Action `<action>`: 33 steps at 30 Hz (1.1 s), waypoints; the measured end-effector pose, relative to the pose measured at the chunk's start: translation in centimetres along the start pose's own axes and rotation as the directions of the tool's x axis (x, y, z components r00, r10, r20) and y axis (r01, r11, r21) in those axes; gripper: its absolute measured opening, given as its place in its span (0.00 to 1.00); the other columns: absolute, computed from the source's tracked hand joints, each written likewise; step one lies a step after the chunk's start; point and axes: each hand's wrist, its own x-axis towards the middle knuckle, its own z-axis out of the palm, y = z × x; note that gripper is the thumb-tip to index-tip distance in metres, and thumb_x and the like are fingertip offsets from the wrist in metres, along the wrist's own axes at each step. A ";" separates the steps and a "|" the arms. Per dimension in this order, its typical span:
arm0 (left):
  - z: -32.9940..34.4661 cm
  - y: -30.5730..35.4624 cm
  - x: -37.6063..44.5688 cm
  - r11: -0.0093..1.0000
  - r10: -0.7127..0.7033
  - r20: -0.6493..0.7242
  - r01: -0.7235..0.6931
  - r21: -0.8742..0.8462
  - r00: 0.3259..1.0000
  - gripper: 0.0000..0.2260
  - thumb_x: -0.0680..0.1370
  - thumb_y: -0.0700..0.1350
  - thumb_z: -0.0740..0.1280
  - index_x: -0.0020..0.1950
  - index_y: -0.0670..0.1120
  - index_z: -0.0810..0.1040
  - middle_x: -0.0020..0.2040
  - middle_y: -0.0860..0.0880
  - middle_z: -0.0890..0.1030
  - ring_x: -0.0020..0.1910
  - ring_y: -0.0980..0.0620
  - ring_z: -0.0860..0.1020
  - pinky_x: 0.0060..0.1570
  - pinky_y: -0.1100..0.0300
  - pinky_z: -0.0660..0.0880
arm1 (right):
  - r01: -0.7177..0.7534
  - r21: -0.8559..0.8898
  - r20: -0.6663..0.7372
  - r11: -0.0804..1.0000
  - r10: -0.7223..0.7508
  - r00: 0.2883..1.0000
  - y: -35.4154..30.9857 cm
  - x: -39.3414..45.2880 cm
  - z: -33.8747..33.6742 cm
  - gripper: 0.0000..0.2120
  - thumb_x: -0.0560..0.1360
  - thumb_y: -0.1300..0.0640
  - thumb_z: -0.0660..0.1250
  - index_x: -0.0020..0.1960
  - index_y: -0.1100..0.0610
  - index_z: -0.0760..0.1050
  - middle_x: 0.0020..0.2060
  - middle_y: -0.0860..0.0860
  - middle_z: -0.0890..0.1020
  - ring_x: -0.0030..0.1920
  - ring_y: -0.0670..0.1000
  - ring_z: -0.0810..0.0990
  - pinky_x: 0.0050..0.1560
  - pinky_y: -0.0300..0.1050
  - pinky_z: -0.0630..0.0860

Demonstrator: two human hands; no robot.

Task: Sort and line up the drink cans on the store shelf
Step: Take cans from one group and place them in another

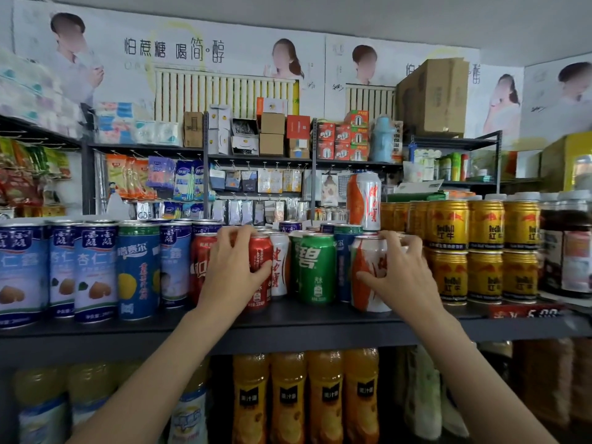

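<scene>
A glossy red can (260, 270) is gripped by the left hand (232, 270), fingers curled over its rim, while a white-and-orange can (368, 274) is clasped by the right hand (400, 274) at the front of a dark, matte shelf (288, 318). Between the two, a smooth green can (317, 267) is stood upright beside a slimmer white can (279, 264). Tall blue-and-white cans (96, 270) are ranged to the left, gold cans (485, 248) stacked two high to the right, and a second white-and-orange can (364, 200) is perched on the back row.
</scene>
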 end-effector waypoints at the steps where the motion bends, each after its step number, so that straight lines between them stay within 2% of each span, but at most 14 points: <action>1: 0.1 0.2 -0.1 1.000 0.001 -0.006 -0.001 -0.018 1.000 0.22 0.72 0.48 0.71 0.62 0.48 0.67 0.65 0.46 0.63 0.61 0.44 0.70 0.58 0.52 0.71 | -0.012 0.055 0.018 0.998 0.011 1.000 0.2 -0.2 0.2 0.33 0.72 0.48 0.70 0.71 0.51 0.57 0.67 0.58 0.61 0.61 0.60 0.72 0.53 0.49 0.73; 5: 0.2 0.5 -0.4 0.996 -0.012 -0.008 0.011 -0.084 1.000 0.20 0.72 0.47 0.72 0.59 0.49 0.67 0.66 0.45 0.63 0.59 0.43 0.71 0.54 0.53 0.72 | 0.037 0.192 -0.028 0.981 -0.032 0.999 0.3 -0.3 0.4 0.31 0.70 0.52 0.72 0.67 0.51 0.59 0.61 0.56 0.69 0.53 0.55 0.76 0.44 0.41 0.71; 9: -0.2 0.1 -0.2 0.983 -0.044 -0.030 0.038 -0.180 0.999 0.18 0.71 0.48 0.72 0.53 0.53 0.65 0.58 0.48 0.73 0.53 0.53 0.71 0.49 0.58 0.69 | 0.144 0.293 -0.033 0.945 -0.140 0.990 -1.3 -1.0 0.2 0.31 0.67 0.53 0.75 0.63 0.51 0.63 0.52 0.49 0.72 0.47 0.47 0.72 0.36 0.32 0.64; 11: -0.9 -0.3 -0.3 0.966 -0.091 -0.050 0.076 -0.245 0.995 0.18 0.71 0.47 0.72 0.52 0.53 0.65 0.56 0.49 0.73 0.51 0.54 0.71 0.47 0.57 0.70 | 0.184 0.325 -0.006 0.928 -0.192 0.981 -3.3 -1.4 0.5 0.32 0.67 0.53 0.75 0.64 0.50 0.62 0.52 0.47 0.69 0.47 0.45 0.71 0.40 0.33 0.67; 14: -2.6 -0.8 -0.4 0.931 -0.181 -0.077 0.146 -0.335 0.980 0.18 0.70 0.47 0.73 0.53 0.53 0.65 0.55 0.48 0.74 0.51 0.50 0.74 0.46 0.53 0.74 | 0.211 0.389 0.034 0.897 -0.243 0.969 -6.5 -1.5 1.9 0.32 0.67 0.51 0.75 0.64 0.49 0.62 0.57 0.49 0.72 0.51 0.49 0.74 0.48 0.42 0.74; 16: -4.1 -1.0 -0.5 0.933 -0.193 -0.107 0.148 -0.328 0.975 0.19 0.70 0.47 0.73 0.53 0.53 0.65 0.55 0.49 0.73 0.51 0.50 0.74 0.47 0.52 0.74 | 0.205 0.415 0.058 0.886 -0.251 0.966 -8.4 -1.4 3.2 0.32 0.68 0.52 0.74 0.65 0.51 0.60 0.59 0.52 0.71 0.55 0.53 0.75 0.52 0.47 0.74; 18: -5.5 -1.1 -0.5 0.947 -0.173 -0.137 0.127 -0.294 0.975 0.19 0.70 0.48 0.73 0.53 0.53 0.65 0.54 0.51 0.72 0.51 0.52 0.72 0.46 0.53 0.73 | 0.202 0.412 0.076 0.889 -0.254 0.964 -10.1 -1.4 4.6 0.31 0.70 0.52 0.72 0.66 0.53 0.58 0.60 0.54 0.69 0.55 0.57 0.76 0.52 0.49 0.75; 21: -7.3 -0.9 -0.8 0.945 -0.175 -0.155 0.122 -0.303 0.972 0.19 0.70 0.47 0.73 0.53 0.53 0.65 0.53 0.52 0.71 0.51 0.52 0.72 0.48 0.50 0.74 | 0.228 0.342 0.089 0.912 -0.273 0.958 -11.7 -1.1 6.2 0.30 0.73 0.53 0.70 0.67 0.54 0.56 0.62 0.57 0.67 0.54 0.60 0.77 0.49 0.50 0.77; 23: -8.0 -0.4 -0.9 0.940 -0.169 -0.151 0.112 -0.323 0.974 0.19 0.69 0.47 0.73 0.53 0.53 0.66 0.51 0.55 0.71 0.50 0.53 0.72 0.49 0.49 0.75 | 0.269 0.333 0.085 0.904 -0.313 0.946 -11.7 -0.9 6.5 0.31 0.74 0.53 0.68 0.70 0.53 0.55 0.66 0.58 0.64 0.60 0.59 0.73 0.54 0.50 0.75; 25: -8.3 0.5 -0.9 0.925 -0.148 -0.141 0.087 -0.371 0.979 0.19 0.69 0.47 0.73 0.53 0.53 0.66 0.47 0.58 0.72 0.47 0.55 0.73 0.48 0.49 0.75 | 0.317 0.398 0.006 0.861 -0.348 0.937 -10.6 -0.9 5.5 0.31 0.76 0.54 0.66 0.73 0.51 0.54 0.70 0.55 0.61 0.67 0.54 0.67 0.62 0.44 0.69; 27: -8.1 2.1 -0.7 0.901 -0.119 -0.122 0.056 -0.429 0.985 0.19 0.69 0.46 0.73 0.53 0.52 0.66 0.45 0.61 0.71 0.43 0.61 0.72 0.45 0.52 0.75 | 0.355 0.360 -0.151 0.863 -0.321 0.935 -8.3 -0.4 3.5 0.27 0.77 0.57 0.64 0.73 0.51 0.58 0.70 0.51 0.63 0.68 0.49 0.64 0.62 0.36 0.62; 29: -7.3 4.1 -0.4 0.877 -0.069 -0.099 0.013 -0.480 0.993 0.19 0.69 0.46 0.72 0.53 0.52 0.66 0.45 0.61 0.71 0.43 0.64 0.72 0.42 0.56 0.75 | 0.296 0.241 -0.273 0.924 -0.229 0.935 -5.1 0.6 1.3 0.24 0.76 0.60 0.64 0.70 0.53 0.62 0.68 0.54 0.65 0.68 0.52 0.62 0.63 0.39 0.61; 31: -5.9 6.2 -0.1 0.861 -0.001 -0.069 -0.034 -0.507 0.998 0.19 0.69 0.47 0.72 0.52 0.53 0.65 0.46 0.61 0.71 0.44 0.65 0.72 0.41 0.61 0.73 | 0.135 0.143 -0.288 0.981 -0.089 0.954 -1.5 1.7 -0.3 0.26 0.75 0.58 0.66 0.70 0.53 0.62 0.67 0.57 0.63 0.67 0.57 0.60 0.65 0.48 0.62; 33: -4.3 8.1 0.1 0.849 0.047 -0.031 -0.057 -0.526 0.998 0.19 0.69 0.48 0.72 0.52 0.54 0.65 0.46 0.61 0.71 0.44 0.65 0.71 0.40 0.64 0.72 | -0.029 0.093 -0.213 0.995 0.048 0.976 1.7 2.4 -0.8 0.30 0.74 0.53 0.68 0.71 0.51 0.59 0.68 0.59 0.61 0.67 0.61 0.60 0.64 0.54 0.63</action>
